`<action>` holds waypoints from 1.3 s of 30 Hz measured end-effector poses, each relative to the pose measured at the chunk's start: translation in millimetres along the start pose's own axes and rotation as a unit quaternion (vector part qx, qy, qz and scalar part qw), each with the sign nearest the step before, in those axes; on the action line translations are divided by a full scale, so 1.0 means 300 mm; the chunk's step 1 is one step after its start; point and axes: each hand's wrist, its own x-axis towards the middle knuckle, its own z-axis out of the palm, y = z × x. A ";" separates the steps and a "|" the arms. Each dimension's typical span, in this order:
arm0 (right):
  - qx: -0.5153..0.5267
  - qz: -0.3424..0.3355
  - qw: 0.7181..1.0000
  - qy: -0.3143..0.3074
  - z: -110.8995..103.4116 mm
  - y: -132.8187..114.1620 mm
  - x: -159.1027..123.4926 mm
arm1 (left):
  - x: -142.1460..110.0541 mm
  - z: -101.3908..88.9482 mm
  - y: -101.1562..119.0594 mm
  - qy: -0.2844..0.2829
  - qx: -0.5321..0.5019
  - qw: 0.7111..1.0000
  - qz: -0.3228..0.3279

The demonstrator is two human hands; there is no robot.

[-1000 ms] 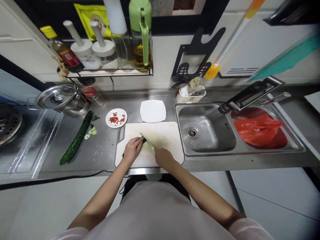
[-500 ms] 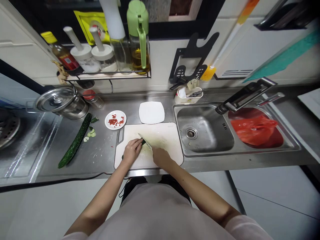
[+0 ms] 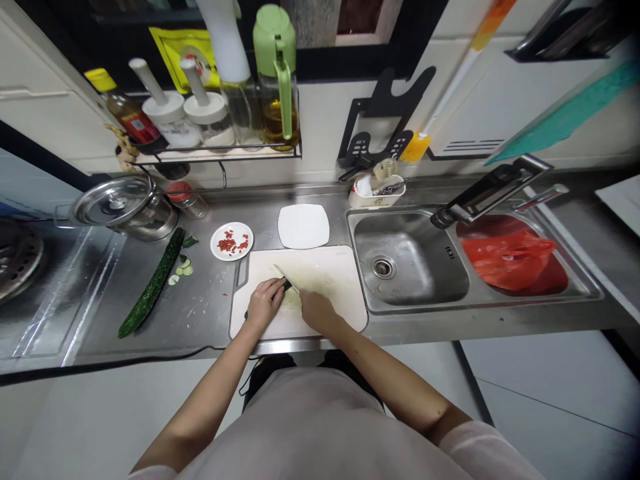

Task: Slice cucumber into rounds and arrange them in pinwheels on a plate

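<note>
A person is standing at a steel tabletop (image 3: 203,323), leaning both arms over a white board (image 3: 337,283). The left hand (image 3: 264,305) is lying flat across a dark green piece of cucumber (image 3: 287,285) on the board, left of its middle; its fingers are curving down close together, pinning the piece and hiding most of it. A bit of green is peeking out on the other side of the hand too — whether it belongs to the same piece, I cannot tell. The right hand (image 3: 318,312) is closing fully around the handle of a knife (image 3: 280,271), whose thin blade is pointing away to the left, just beside the piece's exposed end. A long whole cucumber (image 3: 151,288) is lying on the tabletop to the left, with a few slices (image 3: 185,268) near its far end. The piece is probably feeling light and firm, crisp enough to snap under hard bending, with its wet cut faces making it slippery and its rounded skin inclining it to roll. The best hold is likely coming from above, gripping both sides well back from the blade — gentle, even pressure with the fingertips tucked in.
</note>
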 end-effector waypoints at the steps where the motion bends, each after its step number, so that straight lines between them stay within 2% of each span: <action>1: 0.000 0.002 1.000 -0.003 -0.001 0.003 -0.005 | 0.000 0.000 0.000 0.000 -0.001 1.000 0.000; 9: -0.010 -0.004 1.000 -0.001 0.003 0.009 -0.004 | 0.002 -0.004 0.006 -0.001 -0.002 1.000 -0.002; 19: 0.001 -0.017 1.000 0.022 0.038 0.009 0.043 | 0.000 0.002 0.000 0.003 0.003 1.000 0.002; 31: -0.035 -0.004 0.999 0.029 0.080 0.011 0.044 | -0.001 0.003 0.008 0.009 0.021 1.000 0.007; 35: -0.040 0.008 0.999 0.019 0.078 0.010 0.026 | -0.001 -0.002 0.009 0.008 0.027 1.000 0.011; 39: -0.058 0.014 0.998 0.019 0.107 0.040 -0.029 | -0.004 0.001 0.005 0.011 0.028 0.999 0.010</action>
